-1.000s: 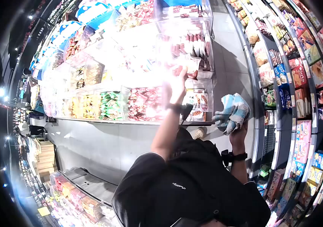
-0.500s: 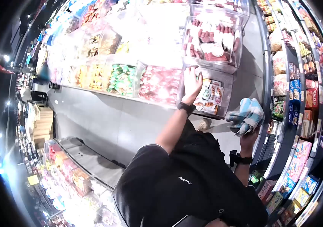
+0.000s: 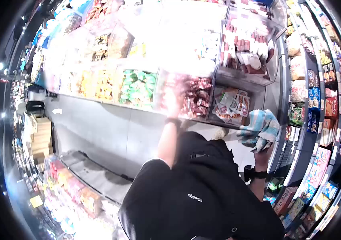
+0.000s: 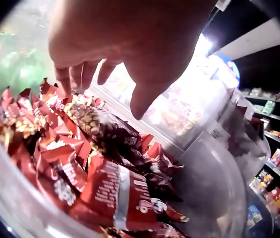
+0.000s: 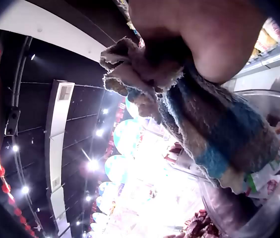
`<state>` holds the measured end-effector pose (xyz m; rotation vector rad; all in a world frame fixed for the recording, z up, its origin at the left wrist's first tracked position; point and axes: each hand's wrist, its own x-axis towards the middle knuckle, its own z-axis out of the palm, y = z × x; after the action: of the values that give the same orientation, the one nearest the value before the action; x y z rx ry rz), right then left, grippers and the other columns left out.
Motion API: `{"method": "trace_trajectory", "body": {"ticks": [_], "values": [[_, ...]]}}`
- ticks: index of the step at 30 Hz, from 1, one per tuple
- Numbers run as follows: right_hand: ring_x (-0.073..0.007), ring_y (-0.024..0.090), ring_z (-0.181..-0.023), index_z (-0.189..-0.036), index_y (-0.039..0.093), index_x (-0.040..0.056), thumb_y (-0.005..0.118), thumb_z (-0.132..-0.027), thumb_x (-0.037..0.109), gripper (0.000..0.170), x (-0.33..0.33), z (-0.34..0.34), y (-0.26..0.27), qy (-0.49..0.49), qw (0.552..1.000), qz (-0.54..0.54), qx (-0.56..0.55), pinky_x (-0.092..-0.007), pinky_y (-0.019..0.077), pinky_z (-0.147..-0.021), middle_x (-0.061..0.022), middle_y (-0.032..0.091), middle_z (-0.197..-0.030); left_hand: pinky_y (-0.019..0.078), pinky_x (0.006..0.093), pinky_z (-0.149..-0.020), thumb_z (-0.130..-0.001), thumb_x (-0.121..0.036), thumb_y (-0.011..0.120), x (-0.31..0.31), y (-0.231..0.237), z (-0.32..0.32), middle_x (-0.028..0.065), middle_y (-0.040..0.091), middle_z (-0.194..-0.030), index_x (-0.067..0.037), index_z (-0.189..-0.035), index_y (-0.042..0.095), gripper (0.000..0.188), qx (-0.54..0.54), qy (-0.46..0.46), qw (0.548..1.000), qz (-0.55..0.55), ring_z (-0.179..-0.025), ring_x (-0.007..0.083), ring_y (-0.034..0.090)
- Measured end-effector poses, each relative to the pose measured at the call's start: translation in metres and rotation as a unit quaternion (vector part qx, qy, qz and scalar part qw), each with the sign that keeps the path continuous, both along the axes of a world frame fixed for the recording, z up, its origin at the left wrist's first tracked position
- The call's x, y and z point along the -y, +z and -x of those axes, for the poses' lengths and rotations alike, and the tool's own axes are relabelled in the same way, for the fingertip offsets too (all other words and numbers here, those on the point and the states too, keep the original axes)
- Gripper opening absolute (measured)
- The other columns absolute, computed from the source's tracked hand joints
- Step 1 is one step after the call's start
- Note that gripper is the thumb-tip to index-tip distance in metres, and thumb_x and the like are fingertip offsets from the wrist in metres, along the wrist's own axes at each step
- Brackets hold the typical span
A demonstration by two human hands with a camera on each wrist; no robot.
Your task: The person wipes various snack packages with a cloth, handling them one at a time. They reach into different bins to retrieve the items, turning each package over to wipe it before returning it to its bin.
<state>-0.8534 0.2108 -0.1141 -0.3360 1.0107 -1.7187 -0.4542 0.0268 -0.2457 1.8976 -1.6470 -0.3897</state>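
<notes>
My left hand (image 3: 173,100) is over a clear bin of red snack packets (image 3: 196,94), partly washed out by glare in the head view. In the left wrist view its fingers (image 4: 88,72) point down, slightly bent, with fingertips right at the upper red packets (image 4: 112,191); the thumb stands apart, and nothing shows between thumb and fingers. A packet with a clear window of nuts (image 4: 95,121) lies just below the hand. My right hand (image 3: 263,155) grips a bunched blue, white and grey cloth (image 3: 260,128), which hangs over its fingers beside the bin corner.
Next to the red packets is a bin of white printed packets (image 3: 232,106), with a bin of brown and white sticks (image 3: 244,46) behind. Green packets (image 3: 137,86) fill the bin to the left. Stocked shelves (image 3: 294,132) line the right side.
My left hand has moved from the stick bin, past the white packets' bin, leftward to the red packets. The right hand keeps hold of the cloth. The head view has shifted.
</notes>
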Motion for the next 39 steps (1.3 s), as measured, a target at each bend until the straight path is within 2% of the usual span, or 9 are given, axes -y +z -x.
{"method": "trace_trajectory", "body": {"ticks": [15, 18, 20, 21, 23, 26, 30, 35, 39], "values": [[-0.0178, 0.054, -0.106, -0.128, 0.044, 0.0055, 0.048, -0.094, 0.021, 0.038, 0.026, -0.221, 0.039, -0.093, 0.965, 0.006, -0.244, -0.0339, 0.0461, -0.092, -0.006, 0.053, -0.118, 0.048, 0.0385, -0.08, -0.072, -0.014, 0.066, 0.062, 0.082, -0.051, 0.0163, 0.061, -0.104, 0.001, -0.123, 0.048, 0.057, -0.131, -0.276, 0.946, -0.114, -0.091, 0.0312, 0.058], [-0.019, 0.054, -0.104, -0.125, 0.044, 0.0006, 0.062, -0.084, 0.014, 0.047, 0.036, -0.245, 0.061, -0.107, 0.924, -0.038, -0.366, -0.0334, 0.0444, -0.092, -0.0089, 0.053, -0.116, 0.0482, 0.0308, -0.082, -0.084, -0.016, 0.059, 0.066, 0.102, -0.062, 0.0068, 0.06, -0.113, 0.0, -0.123, 0.048, 0.043, -0.437, -0.253, 0.817, -0.278, -0.097, 0.0191, 0.058], [-0.021, 0.054, -0.105, -0.122, 0.047, -0.0011, 0.067, -0.081, 0.013, 0.047, 0.034, -0.253, 0.062, -0.101, 0.886, -0.054, -0.449, -0.0337, 0.043, -0.093, -0.0104, 0.053, -0.117, 0.0483, 0.0301, -0.083, -0.088, -0.017, 0.055, 0.067, 0.092, -0.072, 0.0055, 0.059, -0.114, -0.002, -0.124, 0.048, 0.039, -0.643, -0.232, 0.605, -0.409, -0.099, 0.0162, 0.058], [-0.0206, 0.054, -0.105, -0.121, 0.048, -0.0009, 0.066, -0.082, 0.013, 0.045, 0.037, -0.254, 0.068, -0.057, 0.742, -0.086, -0.662, -0.0332, 0.0429, -0.093, -0.0103, 0.053, -0.117, 0.0481, 0.0299, -0.084, -0.09, -0.017, 0.053, 0.065, 0.126, -0.07, 0.005, 0.059, -0.115, -0.004, -0.125, 0.047, 0.039, -0.681, -0.222, 0.563, -0.413, -0.101, 0.0144, 0.057], [-0.0197, 0.053, -0.106, -0.12, 0.047, 0.0012, 0.063, -0.086, 0.012, 0.039, 0.06, -0.277, 0.089, -0.037, 0.906, -0.008, -0.423, -0.033, 0.0435, -0.091, -0.0099, 0.052, -0.117, 0.0487, 0.03, -0.085, -0.092, -0.016, 0.049, 0.058, 0.178, -0.07, 0.0051, 0.057, -0.118, -0.005, -0.13, 0.042, 0.04, -0.749, -0.232, 0.472, -0.403, -0.104, 0.0141, 0.057], [-0.0227, 0.054, -0.11, -0.114, 0.049, 0.0023, 0.056, -0.091, 0.009, 0.025, 0.091, -0.317, 0.111, -0.035, 0.924, 0.097, -0.369, -0.0361, 0.0441, -0.092, -0.0154, 0.052, -0.123, 0.0504, 0.0313, -0.084, -0.093, -0.015, 0.051, 0.042, 0.232, -0.069, 0.0086, 0.053, -0.123, -0.004, -0.131, 0.038, 0.042, -0.762, -0.286, 0.485, -0.32, -0.108, 0.0167, 0.056], [-0.0262, 0.045, -0.124, -0.116, 0.046, 0.0024, 0.05, -0.091, 0.003, 0.024, 0.129, -0.344, 0.129, 0.048, 0.763, 0.22, -0.606, -0.0387, 0.0378, -0.099, -0.0222, 0.042, -0.138, 0.0467, 0.0306, -0.089, -0.091, -0.014, 0.057, 0.022, 0.233, -0.065, 0.0084, 0.055, -0.12, -0.001, -0.13, 0.041, 0.044, -0.722, -0.278, 0.581, -0.254, -0.11, 0.0159, 0.053], [-0.0142, 0.052, -0.099, -0.129, 0.04, 0.0054, 0.048, -0.095, 0.007, 0.035, 0.138, -0.351, 0.123, -0.034, 0.95, 0.078, -0.301, -0.0282, 0.043, -0.089, -0.0046, 0.052, -0.113, 0.0355, 0.0327, -0.102, -0.085, -0.005, 0.064, 0.002, 0.242, -0.069, 0.011, 0.049, -0.129, 0.003, -0.135, 0.037, 0.058, -0.681, -0.31, 0.641, -0.172, -0.118, 0.0192, 0.047], [-0.0124, 0.052, -0.108, -0.134, 0.038, 0.0076, 0.046, -0.097, 0.01, 0.038, 0.124, -0.355, 0.104, -0.002, 0.995, 0.102, -0.013, -0.0281, 0.0449, -0.091, -0.0051, 0.05, -0.124, 0.0384, 0.0339, -0.097, -0.075, -0.004, 0.069, 0.007, 0.245, -0.063, 0.013, 0.052, -0.12, 0.002, -0.126, 0.05, 0.055, -0.493, -0.324, 0.807, 0.013, -0.113, 0.0234, 0.049]]}}
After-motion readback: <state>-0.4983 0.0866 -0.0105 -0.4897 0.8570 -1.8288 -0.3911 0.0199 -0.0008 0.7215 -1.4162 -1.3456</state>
